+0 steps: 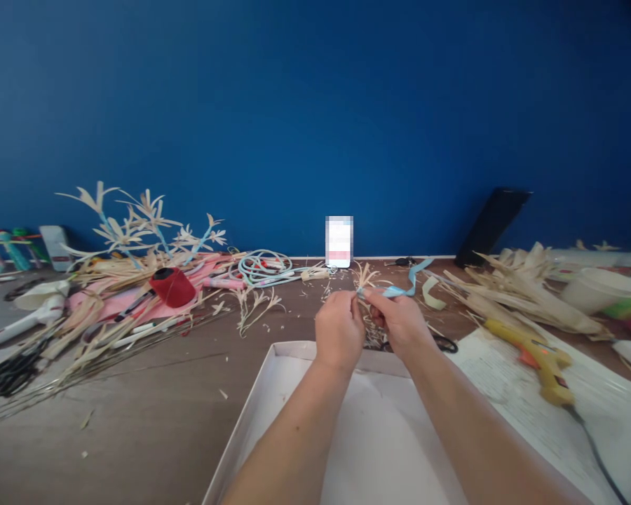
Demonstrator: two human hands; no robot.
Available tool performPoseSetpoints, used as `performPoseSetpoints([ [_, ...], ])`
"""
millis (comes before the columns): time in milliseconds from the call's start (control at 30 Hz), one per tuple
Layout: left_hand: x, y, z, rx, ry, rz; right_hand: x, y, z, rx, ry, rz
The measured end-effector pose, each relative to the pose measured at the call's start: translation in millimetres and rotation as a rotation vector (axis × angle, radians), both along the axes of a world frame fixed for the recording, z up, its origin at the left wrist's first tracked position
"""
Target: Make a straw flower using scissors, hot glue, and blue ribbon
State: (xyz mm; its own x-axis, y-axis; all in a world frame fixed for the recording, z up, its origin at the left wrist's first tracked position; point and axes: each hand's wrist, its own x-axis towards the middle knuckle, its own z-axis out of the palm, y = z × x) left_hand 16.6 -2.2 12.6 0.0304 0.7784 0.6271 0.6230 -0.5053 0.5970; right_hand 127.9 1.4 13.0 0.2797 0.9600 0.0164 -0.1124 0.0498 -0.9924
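My left hand (339,328) is closed in a pinch at the base of a dried-husk flower (367,276), whose pale, narrow petals fan out above the fingers. Right beside it, my right hand (402,321) grips a light blue ribbon (411,280) between thumb and fingers. One end of the ribbon meets the flower's base; the other curls up to the right. Both hands are over the far edge of a shallow white box lid (273,382). My fingers partly hide the stem.
Finished husk flowers (150,210), a red thread spool (172,286) and a coiled pale blue cord (263,268) lie left. A lit phone (339,242) leans against the blue wall. At right are a yellow glue gun (541,361), dried husks (531,287) and a black loop handle (446,344).
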Motion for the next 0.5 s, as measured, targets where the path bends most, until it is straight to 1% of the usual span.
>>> performPoseSetpoints([
  [100,0.6,-0.6,0.0,0.018,0.019,0.012,0.2,-0.9,0.8,0.005,-0.039,-0.032],
  [333,1.1,-2.1,-1.6,0.051,0.109,0.019,0.9,-2.9,4.3,-0.002,-0.312,-0.127],
  [500,1.2,-4.3,-0.7,0.033,0.142,0.013,-2.7,-5.2,8.2,0.030,-0.364,-0.170],
])
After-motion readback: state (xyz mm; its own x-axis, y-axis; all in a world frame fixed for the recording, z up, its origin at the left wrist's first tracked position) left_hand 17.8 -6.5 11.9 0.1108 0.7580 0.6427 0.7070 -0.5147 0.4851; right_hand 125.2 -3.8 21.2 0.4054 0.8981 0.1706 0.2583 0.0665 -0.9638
